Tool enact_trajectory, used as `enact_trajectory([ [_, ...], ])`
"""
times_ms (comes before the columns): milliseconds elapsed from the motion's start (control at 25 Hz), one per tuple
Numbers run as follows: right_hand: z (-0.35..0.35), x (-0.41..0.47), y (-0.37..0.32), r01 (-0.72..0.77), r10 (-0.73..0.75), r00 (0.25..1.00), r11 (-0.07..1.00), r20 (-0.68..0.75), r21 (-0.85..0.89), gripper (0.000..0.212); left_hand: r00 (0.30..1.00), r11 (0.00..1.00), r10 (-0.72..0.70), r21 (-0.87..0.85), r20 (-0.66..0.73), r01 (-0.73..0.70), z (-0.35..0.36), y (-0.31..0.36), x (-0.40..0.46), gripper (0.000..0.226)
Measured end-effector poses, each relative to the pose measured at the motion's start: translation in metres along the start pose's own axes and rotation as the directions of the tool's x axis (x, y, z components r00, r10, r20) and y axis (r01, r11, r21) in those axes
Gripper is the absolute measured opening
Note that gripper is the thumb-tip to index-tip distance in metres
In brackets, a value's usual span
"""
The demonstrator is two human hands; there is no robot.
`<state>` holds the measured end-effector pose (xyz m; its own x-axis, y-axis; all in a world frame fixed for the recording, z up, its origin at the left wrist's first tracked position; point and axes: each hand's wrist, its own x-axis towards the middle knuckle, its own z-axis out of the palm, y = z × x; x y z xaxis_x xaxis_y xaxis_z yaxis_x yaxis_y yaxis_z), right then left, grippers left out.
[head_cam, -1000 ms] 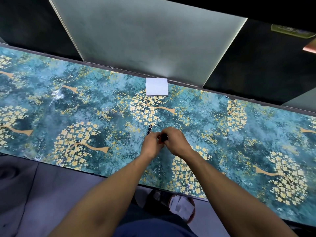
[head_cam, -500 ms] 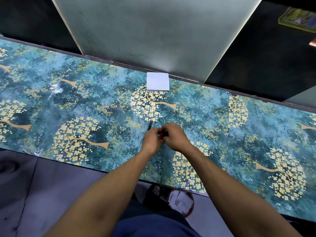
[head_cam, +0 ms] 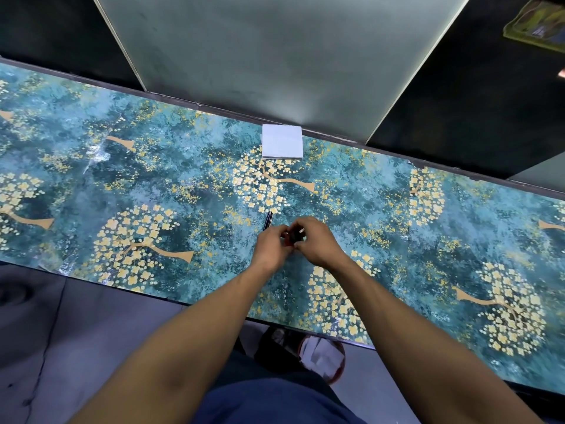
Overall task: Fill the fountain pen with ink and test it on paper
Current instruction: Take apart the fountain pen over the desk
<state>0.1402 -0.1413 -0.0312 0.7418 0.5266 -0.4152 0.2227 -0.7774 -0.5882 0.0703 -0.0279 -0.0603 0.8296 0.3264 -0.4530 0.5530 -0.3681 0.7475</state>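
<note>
Teal table (head_cam: 159,191): both hands (head_cam: 272,246) (head_cam: 318,243) mid-surface; paper (head_cam: 282,141) at far edge.

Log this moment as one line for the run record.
stage: handling small dark object, likely ink bottle | left hand: on it | right hand: on it | pen: on table | paper pad: untouched

The hands have shifted slightly: the right hand (head_cam: 318,241) has opened a small gap from the left hand (head_cam: 273,245) at frame centre, so more of the small dark object (head_cam: 296,236) pinched between them now shows.
</note>
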Motion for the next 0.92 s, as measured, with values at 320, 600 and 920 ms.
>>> enact_trajectory([
  [320,0.006,-0.003,-0.001,-0.079,0.079,0.991,0.997,-0.104,0.008,0.026,1.0,0.999,-0.017,-0.044,0.008,0.017,0.0,0.0,0.001,0.032],
  [600,-0.001,-0.004,0.001,-0.046,0.043,0.999,0.993,0.028,0.107,0.033,1.0,1.0,-0.003,-0.024,0.004,0.003,-0.001,0.001,-0.001,0.032],
  [920,0.0,-0.008,-0.009,0.057,-0.063,0.997,0.987,-0.033,-0.151,0.026,1.0,1.0,-0.015,-0.023,0.011,0.016,0.001,-0.002,0.0,0.037],
])
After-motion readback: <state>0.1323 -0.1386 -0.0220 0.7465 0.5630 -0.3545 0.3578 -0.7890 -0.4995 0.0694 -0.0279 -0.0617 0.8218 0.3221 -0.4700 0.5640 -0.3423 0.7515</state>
